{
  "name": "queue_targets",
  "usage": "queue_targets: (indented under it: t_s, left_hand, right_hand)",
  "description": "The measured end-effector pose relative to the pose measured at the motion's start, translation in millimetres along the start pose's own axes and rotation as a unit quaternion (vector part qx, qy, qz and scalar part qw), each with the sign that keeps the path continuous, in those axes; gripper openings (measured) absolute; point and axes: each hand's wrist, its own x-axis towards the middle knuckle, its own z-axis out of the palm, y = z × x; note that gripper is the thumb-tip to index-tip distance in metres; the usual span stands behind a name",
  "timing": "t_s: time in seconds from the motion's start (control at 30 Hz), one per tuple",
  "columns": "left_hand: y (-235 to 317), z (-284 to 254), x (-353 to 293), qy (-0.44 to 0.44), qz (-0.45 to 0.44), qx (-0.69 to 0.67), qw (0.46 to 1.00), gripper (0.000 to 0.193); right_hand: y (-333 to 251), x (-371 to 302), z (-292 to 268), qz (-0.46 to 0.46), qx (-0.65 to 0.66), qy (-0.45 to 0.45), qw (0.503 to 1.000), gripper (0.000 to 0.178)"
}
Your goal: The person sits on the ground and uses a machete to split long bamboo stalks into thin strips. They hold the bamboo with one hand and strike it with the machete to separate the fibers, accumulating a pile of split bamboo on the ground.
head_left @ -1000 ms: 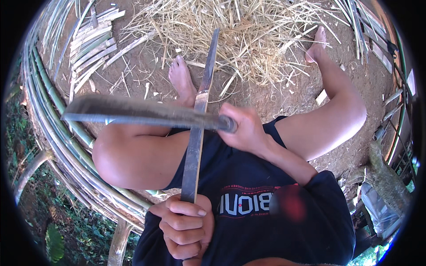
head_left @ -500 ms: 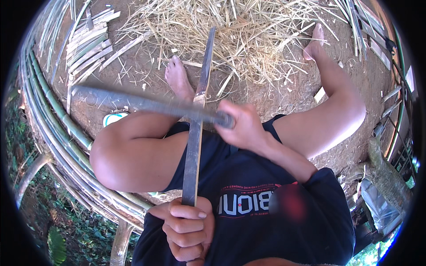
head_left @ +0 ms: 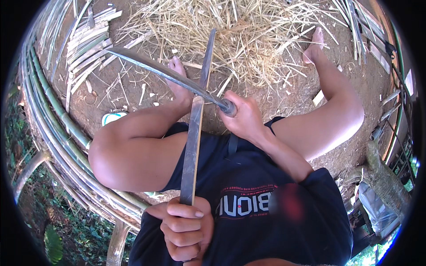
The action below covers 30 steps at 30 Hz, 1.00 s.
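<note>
My left hand (head_left: 185, 228) is closed around the near end of a long dark bamboo strip (head_left: 191, 150), which points away from my body between my legs. In my right hand (head_left: 245, 116) is a machete (head_left: 164, 73), its round handle end facing me and its long curved blade reaching to the far left. The blade crosses the strip near the middle of its length, where a pale cut patch shows. Whether the edge bites into the strip cannot be made out. My fingers hide the strip's near end.
A heap of pale shavings (head_left: 248, 40) lies on the dirt beyond my feet. Split bamboo pieces (head_left: 88, 48) are stacked at the far left. Long bamboo poles (head_left: 57, 106) curve along the left side. A white sandal (head_left: 114, 118) lies by my left knee. Plastic sheeting (head_left: 377, 208) hangs at the right.
The machete was blurred in motion; now it is sharp, with its tip farther away and its blade at a steeper slant across the strip. My left hand has barely shifted.
</note>
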Motion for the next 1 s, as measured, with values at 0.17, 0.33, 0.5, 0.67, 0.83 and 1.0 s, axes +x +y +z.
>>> queue_targets:
  t_s: [0.17,0.33,0.5,0.67,0.83,1.0]
  left_hand:
    - [7.4,-6.9,-2.2,-0.021,-0.037,0.020,0.999,0.040]
    - [15.5,-7.2,-5.4,-0.020,-0.061,0.033,0.997,0.034]
    - [17.4,-24.5,-4.7,-0.149,-0.086,-0.005,0.985,0.032]
    - [9.2,-0.5,-2.0,-0.011,-0.067,0.013,0.998,0.038]
    - [11.3,0.1,-3.5,0.033,-0.052,0.023,0.998,0.039]
    - [6.8,0.1,1.2,0.008,-0.060,0.020,0.998,0.043]
  right_hand:
    - [14.2,5.9,2.7,0.018,-0.020,0.017,0.999,0.012]
    - [21.8,11.8,5.1,0.081,-0.001,-0.003,0.997,0.011]
    - [-1.1,-9.6,-1.3,0.102,0.016,-0.026,0.994,0.012]
    - [38.9,15.7,8.8,0.070,-0.020,0.035,0.997,0.010]
    - [20.3,4.9,2.9,0.064,-0.042,0.008,0.997,0.008]
    - [96.8,52.2,18.2,0.106,-0.143,0.027,0.984,0.005]
